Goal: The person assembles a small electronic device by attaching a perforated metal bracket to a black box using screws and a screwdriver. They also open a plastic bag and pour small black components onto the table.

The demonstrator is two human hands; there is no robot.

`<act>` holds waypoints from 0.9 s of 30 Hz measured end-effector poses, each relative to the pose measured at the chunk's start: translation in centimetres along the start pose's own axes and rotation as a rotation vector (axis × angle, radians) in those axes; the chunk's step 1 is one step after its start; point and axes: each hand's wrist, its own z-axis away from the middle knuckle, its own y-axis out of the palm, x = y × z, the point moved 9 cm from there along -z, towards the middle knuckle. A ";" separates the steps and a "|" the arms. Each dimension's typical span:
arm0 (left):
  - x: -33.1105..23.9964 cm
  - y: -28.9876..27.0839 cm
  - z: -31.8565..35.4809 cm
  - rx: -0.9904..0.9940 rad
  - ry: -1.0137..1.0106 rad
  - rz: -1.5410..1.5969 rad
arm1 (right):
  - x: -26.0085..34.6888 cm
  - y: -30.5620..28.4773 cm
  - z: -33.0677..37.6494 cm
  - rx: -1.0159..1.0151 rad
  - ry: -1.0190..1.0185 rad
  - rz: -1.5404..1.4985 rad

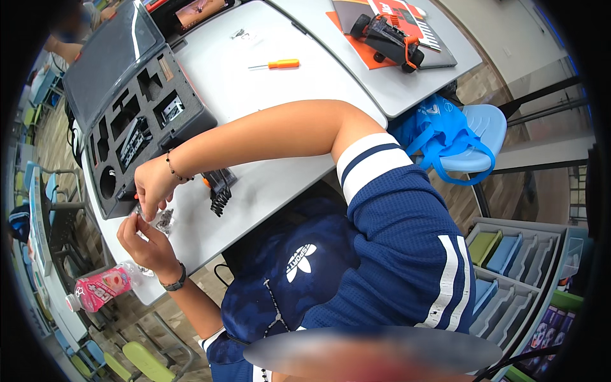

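Note:
Both my hands meet over the table's left end, beside a grey foam-lined case [203, 119]. My left hand [147, 248] has its fingertips pinched together just below those of my right hand [154, 184]. The right fingers are also closed, pointing down at the left ones. Between them is something too small to make out, with a speck of orange near it. A small clear bag of dark hardware [164, 221] lies by my fingers. To the right of my right wrist rests a black toothed part [219, 193] with a bit of orange.
An orange screwdriver [283, 63] and small loose pieces [240, 35] lie farther back. A pink-labelled bottle [102, 288] lies at the left edge. Upper right, a black-and-orange model car [389, 42] stands on booklets; a blue bag [439, 130] sits on a chair [487, 137].

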 end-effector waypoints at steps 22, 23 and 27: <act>-2.4 -0.8 1.5 0.089 0.054 0.057 | -0.3 -0.1 0.6 0.042 -0.003 0.243; -2.4 -0.7 1.5 0.110 0.052 0.057 | -0.3 -0.1 0.7 0.047 0.001 0.230; -2.1 -0.5 1.6 0.133 0.036 0.056 | -0.2 -0.3 0.9 0.045 0.005 0.191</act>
